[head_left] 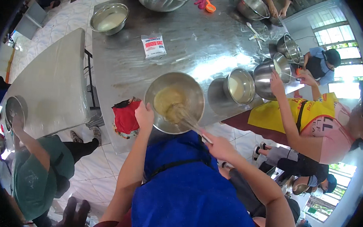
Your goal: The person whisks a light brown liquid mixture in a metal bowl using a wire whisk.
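In front of me a steel mixing bowl (193, 89) stands at the table's near edge, with a pale yellow, foamy liquid (166, 99) in it. My right hand (221, 147) is closed round the handle of a wire whisk (185, 117), whose wires dip into the liquid. My left hand (144, 115) grips the left rim of the bowl, the thumb along its edge. Beside that hand lies a red cloth (126, 118) with a patterned border, on the table's edge.
On the steel table (122, 73) lie a white salt packet (154, 46) and an orange measuring spoon (210, 7). A bowl of white powder (109, 19) stands far left; a bowl of cream-coloured contents (239, 87) stands right. A co-worker in a yellow apron (286, 119) works close on my right.
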Motion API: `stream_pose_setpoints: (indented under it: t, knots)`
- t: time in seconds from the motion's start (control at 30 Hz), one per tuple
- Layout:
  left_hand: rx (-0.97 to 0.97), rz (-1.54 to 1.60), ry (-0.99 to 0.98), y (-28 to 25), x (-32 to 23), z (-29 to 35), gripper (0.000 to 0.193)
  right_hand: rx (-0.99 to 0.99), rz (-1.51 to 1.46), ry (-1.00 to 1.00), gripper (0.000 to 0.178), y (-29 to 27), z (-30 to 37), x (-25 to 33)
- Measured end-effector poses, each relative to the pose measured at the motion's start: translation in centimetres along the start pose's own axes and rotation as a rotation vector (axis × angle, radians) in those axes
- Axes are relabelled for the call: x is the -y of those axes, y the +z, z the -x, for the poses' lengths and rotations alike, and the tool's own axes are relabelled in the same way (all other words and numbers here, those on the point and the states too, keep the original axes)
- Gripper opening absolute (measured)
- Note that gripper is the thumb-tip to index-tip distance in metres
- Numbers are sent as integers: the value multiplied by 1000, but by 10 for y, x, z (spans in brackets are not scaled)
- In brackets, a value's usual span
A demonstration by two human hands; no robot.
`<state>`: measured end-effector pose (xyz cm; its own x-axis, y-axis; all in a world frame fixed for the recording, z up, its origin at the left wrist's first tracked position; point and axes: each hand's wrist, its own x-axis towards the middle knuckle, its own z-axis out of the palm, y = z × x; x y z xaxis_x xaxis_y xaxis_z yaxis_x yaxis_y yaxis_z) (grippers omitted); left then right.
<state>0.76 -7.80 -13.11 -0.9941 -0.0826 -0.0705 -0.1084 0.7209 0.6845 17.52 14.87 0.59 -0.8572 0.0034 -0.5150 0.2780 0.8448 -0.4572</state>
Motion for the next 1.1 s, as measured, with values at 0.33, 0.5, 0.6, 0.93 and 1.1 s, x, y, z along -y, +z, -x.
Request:
stream_pose_setpoints:
  t: [0.33,0.5,0.6,0.93,1.1]
  knots:
    - [-3,85,18,2,-3,3,17,66,-23,130,58,-7,-19,28]
    - [-100,11,10,5,0,-11,17,22,-51,79,58,14,-18,50]
    - [-101,20,20,7,-6,-3,16,121,21,145,57,-18,-21,24]
    - [-108,122,-58,15,-14,1,15,-13,20,201,59,-33,-42,21]
    - [-104,68,-59,15,-17,-2,14,136,11,83,60,2,-18,65]
